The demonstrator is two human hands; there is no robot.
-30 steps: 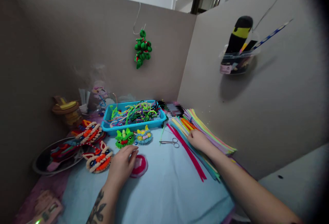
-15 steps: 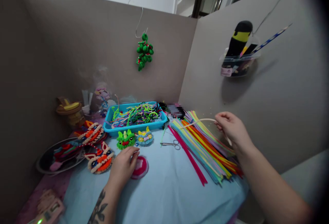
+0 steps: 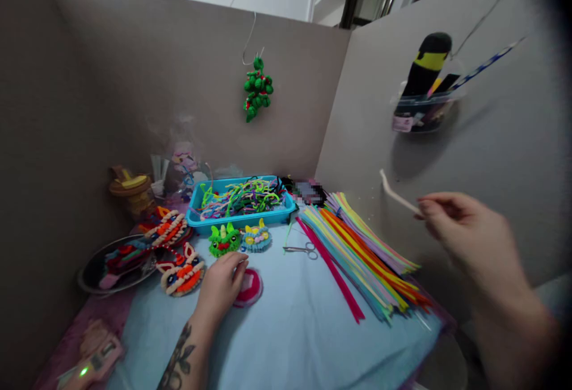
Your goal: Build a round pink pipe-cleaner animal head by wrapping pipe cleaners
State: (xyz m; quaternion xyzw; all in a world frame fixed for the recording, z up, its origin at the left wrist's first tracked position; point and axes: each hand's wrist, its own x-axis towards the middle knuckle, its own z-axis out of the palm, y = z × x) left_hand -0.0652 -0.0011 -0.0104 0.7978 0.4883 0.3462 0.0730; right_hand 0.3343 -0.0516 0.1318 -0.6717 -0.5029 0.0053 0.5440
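Observation:
At the right, my right hand (image 3: pixel 467 235) pinches a pale cream pipe cleaner (image 3: pixel 397 196), raised above the table with its free end pointing left. My left hand (image 3: pixel 221 279) rests on the blue cloth (image 3: pixel 290 342), fingers loosely bent and apart, with no object visible in it. Beside its thumb lies a round pink-and-white disc (image 3: pixel 250 287), partly covered by the hand. Just beyond the fingers sit a green fuzzy animal face (image 3: pixel 224 240) and a blue-and-yellow one (image 3: pixel 257 237). Bundled pipe cleaners (image 3: pixel 361 259) in many colours lie between the two hands.
Scissors (image 3: pixel 304 250) lie on the cloth left of the bundles. A blue tray (image 3: pixel 241 219) of tangled offcuts stands behind. Orange-and-cream faces (image 3: pixel 183 274) and a dark bowl (image 3: pixel 89 285) are at left. A green ornament (image 3: pixel 258 89) and a clear tub (image 3: pixel 422 115) hang from the panels.
My right hand has moved right and nearer, drawing the cream pipe cleaner away from the bundles. The camera view has shifted slightly. My left hand stays by the pink disc.

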